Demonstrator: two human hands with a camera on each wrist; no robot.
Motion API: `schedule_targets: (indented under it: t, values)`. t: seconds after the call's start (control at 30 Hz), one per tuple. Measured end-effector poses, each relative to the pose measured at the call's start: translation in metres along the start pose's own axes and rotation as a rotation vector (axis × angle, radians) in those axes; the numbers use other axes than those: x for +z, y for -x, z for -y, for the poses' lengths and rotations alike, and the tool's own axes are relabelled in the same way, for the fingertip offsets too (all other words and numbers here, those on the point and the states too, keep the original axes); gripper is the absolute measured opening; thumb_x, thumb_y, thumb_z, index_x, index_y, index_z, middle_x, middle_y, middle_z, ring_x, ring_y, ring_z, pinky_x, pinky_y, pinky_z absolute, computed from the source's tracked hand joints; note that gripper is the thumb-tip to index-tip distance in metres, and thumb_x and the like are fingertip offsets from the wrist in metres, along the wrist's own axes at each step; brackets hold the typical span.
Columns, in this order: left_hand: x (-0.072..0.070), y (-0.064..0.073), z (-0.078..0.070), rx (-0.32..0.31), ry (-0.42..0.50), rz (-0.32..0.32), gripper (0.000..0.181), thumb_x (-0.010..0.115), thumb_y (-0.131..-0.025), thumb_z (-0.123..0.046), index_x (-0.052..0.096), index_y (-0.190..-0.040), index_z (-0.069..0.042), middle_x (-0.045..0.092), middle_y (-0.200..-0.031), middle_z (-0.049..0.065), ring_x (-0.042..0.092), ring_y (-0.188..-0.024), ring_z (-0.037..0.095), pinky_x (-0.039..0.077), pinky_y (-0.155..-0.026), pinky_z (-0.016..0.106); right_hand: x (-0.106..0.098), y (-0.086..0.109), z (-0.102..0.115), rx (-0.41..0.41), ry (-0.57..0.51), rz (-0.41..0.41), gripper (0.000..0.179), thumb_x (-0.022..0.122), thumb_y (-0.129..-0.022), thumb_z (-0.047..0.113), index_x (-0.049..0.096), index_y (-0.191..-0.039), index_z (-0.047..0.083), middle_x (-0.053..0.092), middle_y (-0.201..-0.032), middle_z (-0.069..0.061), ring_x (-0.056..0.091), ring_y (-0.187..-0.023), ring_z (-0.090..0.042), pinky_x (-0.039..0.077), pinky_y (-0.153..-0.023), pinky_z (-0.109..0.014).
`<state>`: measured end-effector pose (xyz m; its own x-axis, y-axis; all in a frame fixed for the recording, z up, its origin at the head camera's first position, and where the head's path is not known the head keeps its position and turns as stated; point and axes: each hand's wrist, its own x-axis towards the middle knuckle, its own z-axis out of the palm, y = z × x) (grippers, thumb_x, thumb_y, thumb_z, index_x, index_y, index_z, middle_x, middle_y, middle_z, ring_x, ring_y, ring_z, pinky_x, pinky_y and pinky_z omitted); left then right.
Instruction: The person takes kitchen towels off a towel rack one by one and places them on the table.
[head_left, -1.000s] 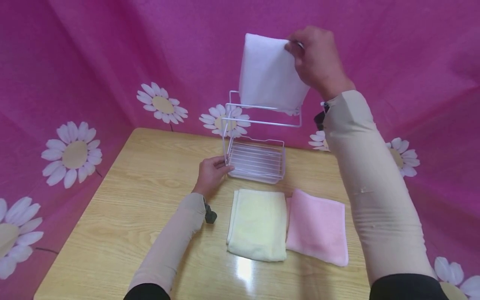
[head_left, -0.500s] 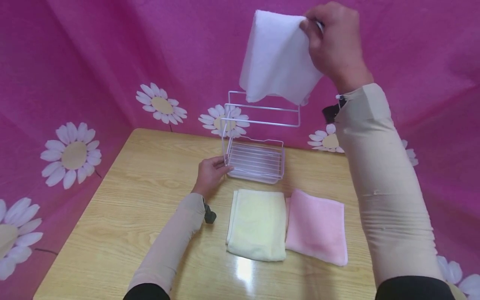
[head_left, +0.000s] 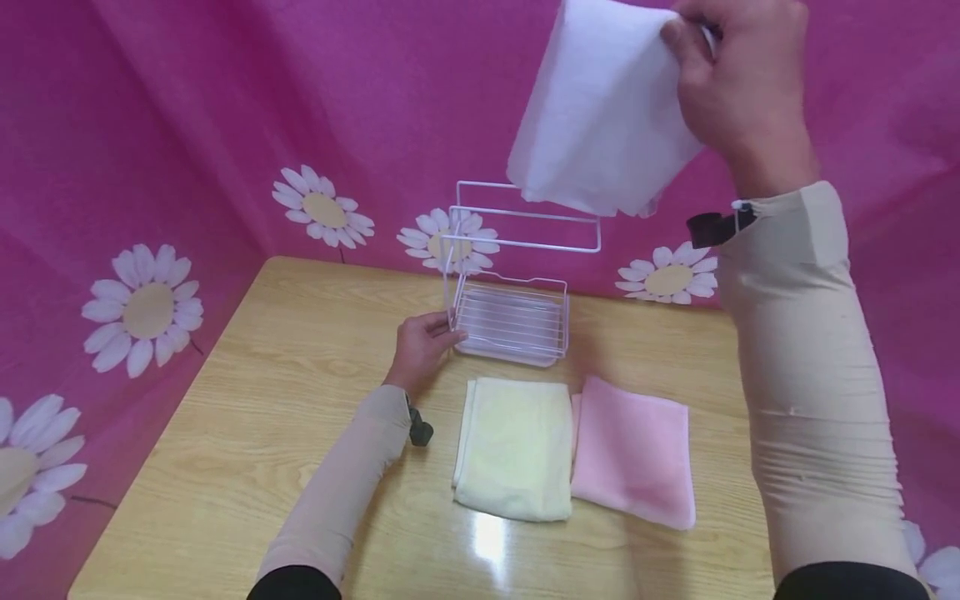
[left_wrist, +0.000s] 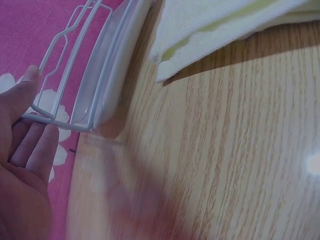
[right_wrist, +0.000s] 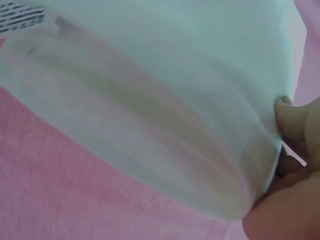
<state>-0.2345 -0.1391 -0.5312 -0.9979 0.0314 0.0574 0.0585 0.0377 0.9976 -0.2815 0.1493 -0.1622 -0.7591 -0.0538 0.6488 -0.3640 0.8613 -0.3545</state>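
My right hand [head_left: 750,92] pinches the upper right corner of a folded white towel [head_left: 611,108], which hangs down high above the table and overlaps the rack's top in the head view. Close up in the right wrist view, thumb and fingers grip the towel's [right_wrist: 165,100] edge, and a printed label shows on it. My left hand [head_left: 422,350] holds the lower left post of a white wire rack [head_left: 521,246], thumb on one side and fingers on the other. The rack has a clear tray [head_left: 513,321] at its base and bare rails on top.
A folded pale yellow towel [head_left: 517,450] lies in front of the rack, with a folded pink towel [head_left: 633,454] right beside it. The wooden table [head_left: 247,433] meets a magenta curtain [head_left: 375,100] with daisies at its back.
My right hand has lifted the white towel off the rack's top rails, first upward, then to the right. The left hand stays at the rack's post.
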Motion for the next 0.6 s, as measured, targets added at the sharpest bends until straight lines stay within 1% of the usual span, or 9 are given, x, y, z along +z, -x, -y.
schedule_targets:
  t: [0.03,0.1,0.17,0.23,0.3,0.4,0.5,0.57,0.6]
  values:
    - [0.0,0.0,0.0,-0.002,0.0,0.0,0.043,0.076,-0.087,0.004,0.061,-0.126,0.014,0.063,-0.123,0.032,0.065,-0.113,0.039,0.06,-0.086,0.026,-0.004,0.002,-0.002,0.024,-0.003,-0.004,0.032,0.055,-0.103,0.027,0.074,-0.122,0.01,0.064,-0.109,-0.004,0.052,-0.102,-0.008,0.044,-0.095,-0.011]
    - [0.0,-0.001,0.0,-0.005,-0.008,-0.002,0.043,0.076,-0.087,0.003,0.061,-0.126,0.014,0.063,-0.122,0.031,0.066,-0.113,0.037,0.06,-0.086,0.026,-0.01,0.005,-0.007,0.042,-0.021,-0.028,0.03,0.058,-0.101,0.027,0.076,-0.117,0.009,0.062,-0.097,0.008,0.049,-0.093,-0.002,0.041,-0.084,-0.007]
    - [0.0,-0.001,-0.001,-0.007,-0.019,-0.006,0.043,0.077,-0.087,0.002,0.061,-0.126,0.013,0.064,-0.122,0.031,0.066,-0.112,0.036,0.06,-0.086,0.026,-0.015,0.008,-0.012,0.048,-0.038,-0.062,0.028,0.06,-0.1,0.025,0.078,-0.112,0.008,0.057,-0.087,0.017,0.042,-0.083,0.003,0.036,-0.071,-0.011]
    - [-0.001,-0.001,0.0,-0.01,-0.029,-0.009,0.043,0.077,-0.087,0.001,0.062,-0.126,0.012,0.064,-0.122,0.03,0.067,-0.112,0.035,0.06,-0.086,0.026,-0.02,0.013,-0.018,0.075,-0.037,-0.069,0.028,0.062,-0.099,0.026,0.077,-0.113,0.007,0.056,-0.087,0.02,0.041,-0.081,0.005,0.033,-0.069,-0.011]
    - [-0.001,-0.001,0.0,-0.008,-0.032,-0.008,0.042,0.077,-0.088,0.001,0.062,-0.126,0.012,0.064,-0.123,0.03,0.066,-0.112,0.035,0.059,-0.086,0.026,-0.023,0.018,-0.024,0.089,-0.024,-0.08,0.028,0.062,-0.099,0.025,0.077,-0.113,0.007,0.058,-0.088,0.018,0.04,-0.08,0.006,0.03,-0.068,-0.012]
    - [-0.002,-0.001,0.0,-0.006,-0.031,-0.005,0.042,0.077,-0.087,0.001,0.062,-0.125,0.013,0.064,-0.122,0.03,0.067,-0.112,0.034,0.059,-0.086,0.025,-0.028,0.027,-0.033,0.122,0.008,-0.081,0.03,0.061,-0.099,0.027,0.076,-0.115,0.006,0.064,-0.096,0.007,0.04,-0.08,0.008,0.031,-0.07,-0.012]
    - [-0.003,0.001,-0.001,-0.007,-0.028,-0.006,0.042,0.077,-0.087,0.001,0.063,-0.124,0.013,0.064,-0.122,0.03,0.067,-0.111,0.034,0.059,-0.086,0.025,-0.033,0.034,-0.042,0.162,0.037,-0.068,0.032,0.06,-0.1,0.029,0.075,-0.119,0.008,0.068,-0.105,-0.004,0.042,-0.082,0.008,0.035,-0.073,-0.01]
    - [-0.004,0.001,-0.001,-0.009,-0.03,-0.007,0.042,0.077,-0.087,0.0,0.063,-0.125,0.013,0.064,-0.121,0.03,0.067,-0.111,0.034,0.059,-0.086,0.024,-0.037,0.039,-0.046,0.193,0.051,-0.059,0.033,0.059,-0.101,0.03,0.074,-0.121,0.009,0.069,-0.111,-0.008,0.043,-0.084,0.007,0.038,-0.074,-0.01]
    - [-0.004,0.001,0.0,-0.007,-0.029,-0.006,0.042,0.077,-0.087,0.0,0.063,-0.125,0.013,0.064,-0.122,0.03,0.067,-0.111,0.035,0.059,-0.086,0.025,-0.04,0.041,-0.048,0.214,0.061,-0.045,0.034,0.058,-0.101,0.031,0.073,-0.123,0.01,0.068,-0.116,-0.01,0.045,-0.087,0.006,0.041,-0.079,-0.009]
